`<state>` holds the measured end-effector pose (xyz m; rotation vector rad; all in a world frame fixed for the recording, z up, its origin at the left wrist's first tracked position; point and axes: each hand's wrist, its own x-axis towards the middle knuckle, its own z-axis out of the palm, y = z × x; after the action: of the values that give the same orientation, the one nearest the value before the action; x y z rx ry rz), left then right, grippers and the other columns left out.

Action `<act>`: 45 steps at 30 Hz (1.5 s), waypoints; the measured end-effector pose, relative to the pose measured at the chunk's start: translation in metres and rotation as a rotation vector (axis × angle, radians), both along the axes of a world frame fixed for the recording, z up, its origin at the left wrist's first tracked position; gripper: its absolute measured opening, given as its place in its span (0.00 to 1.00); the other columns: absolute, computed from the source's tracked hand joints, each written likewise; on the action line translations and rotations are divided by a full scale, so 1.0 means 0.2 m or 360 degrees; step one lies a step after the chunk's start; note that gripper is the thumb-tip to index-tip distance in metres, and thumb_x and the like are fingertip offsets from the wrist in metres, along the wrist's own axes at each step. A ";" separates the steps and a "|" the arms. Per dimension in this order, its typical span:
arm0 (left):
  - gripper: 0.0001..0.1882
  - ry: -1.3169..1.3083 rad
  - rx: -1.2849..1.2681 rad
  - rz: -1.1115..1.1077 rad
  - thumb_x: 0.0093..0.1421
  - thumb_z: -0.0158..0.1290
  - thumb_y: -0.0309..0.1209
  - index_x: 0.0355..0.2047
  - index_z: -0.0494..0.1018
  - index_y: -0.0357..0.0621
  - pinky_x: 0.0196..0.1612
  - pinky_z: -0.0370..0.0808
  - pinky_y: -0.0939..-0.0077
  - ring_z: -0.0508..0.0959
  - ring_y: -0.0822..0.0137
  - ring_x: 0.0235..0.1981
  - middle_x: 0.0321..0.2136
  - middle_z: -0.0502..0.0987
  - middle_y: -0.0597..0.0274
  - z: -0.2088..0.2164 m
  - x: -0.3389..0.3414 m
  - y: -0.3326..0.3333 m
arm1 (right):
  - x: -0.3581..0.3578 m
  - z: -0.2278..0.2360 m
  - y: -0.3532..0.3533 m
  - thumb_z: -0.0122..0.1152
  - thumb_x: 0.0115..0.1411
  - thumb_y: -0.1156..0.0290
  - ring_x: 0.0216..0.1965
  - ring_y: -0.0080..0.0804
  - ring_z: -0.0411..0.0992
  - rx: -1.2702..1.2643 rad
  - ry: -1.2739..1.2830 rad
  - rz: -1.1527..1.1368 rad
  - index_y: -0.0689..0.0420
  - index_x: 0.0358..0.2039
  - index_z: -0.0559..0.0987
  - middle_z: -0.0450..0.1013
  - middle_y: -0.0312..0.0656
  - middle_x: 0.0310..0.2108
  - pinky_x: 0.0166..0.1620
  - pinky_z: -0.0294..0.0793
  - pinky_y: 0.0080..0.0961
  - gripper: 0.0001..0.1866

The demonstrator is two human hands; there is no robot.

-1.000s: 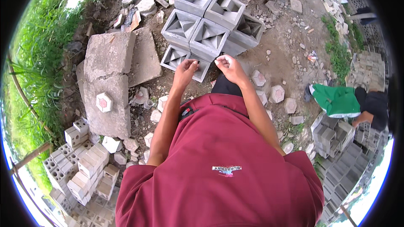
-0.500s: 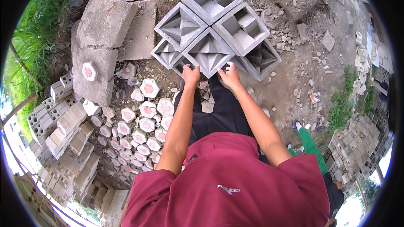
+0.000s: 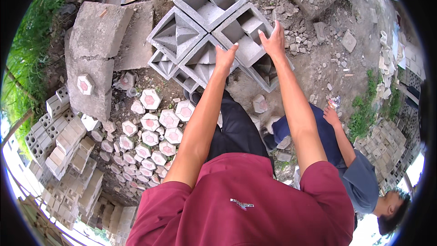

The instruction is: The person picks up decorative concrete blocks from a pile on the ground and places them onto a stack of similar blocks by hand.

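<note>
Several grey concrete blocks with recessed square faces stand clustered in a diamond pattern. Both my hands are at the right-hand block (image 3: 252,54). My left hand (image 3: 225,59) grips its lower left wall, thumb inside the opening and fingers over the neighbouring middle block (image 3: 200,61). With the thumb inside and the fingers outside, my right hand (image 3: 274,43) grips the right wall. The fingertips are partly hidden. Beyond these lie the top block (image 3: 186,0) and the left block (image 3: 157,36), both untouched.
A co-worker (image 3: 359,177) in a grey-blue shirt bends at the right, one hand near a colourful wrapper (image 3: 334,102). Hexagonal pavers (image 3: 150,99) cover the ground left of my legs. A cracked concrete slab (image 3: 91,36) and stacked hollow blocks (image 3: 68,134) lie farther left.
My hands have moved from the middle block's lower corner to the right-hand block. The view has shifted slightly right. A co-worker has come into view at the right; the green trousers no longer show.
</note>
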<state>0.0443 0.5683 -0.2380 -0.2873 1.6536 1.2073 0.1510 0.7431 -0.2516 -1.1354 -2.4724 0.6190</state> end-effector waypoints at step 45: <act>0.44 0.0202 0.0531 0.1512 0.55 0.60 0.30 0.68 0.48 0.44 0.53 0.70 0.73 0.71 0.65 0.53 0.55 0.67 0.57 0.93 0.77 -2.02 | -0.17 0.97 -1.59 0.58 0.51 0.81 0.37 0.25 0.70 -0.2417 -0.0600 0.1286 0.70 0.66 0.48 0.71 0.43 0.44 0.40 0.71 0.20 0.44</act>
<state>0.1988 0.1653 -0.0522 -0.8537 1.3930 2.2080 0.1163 0.4248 -0.0585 -0.4166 -2.4538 3.0201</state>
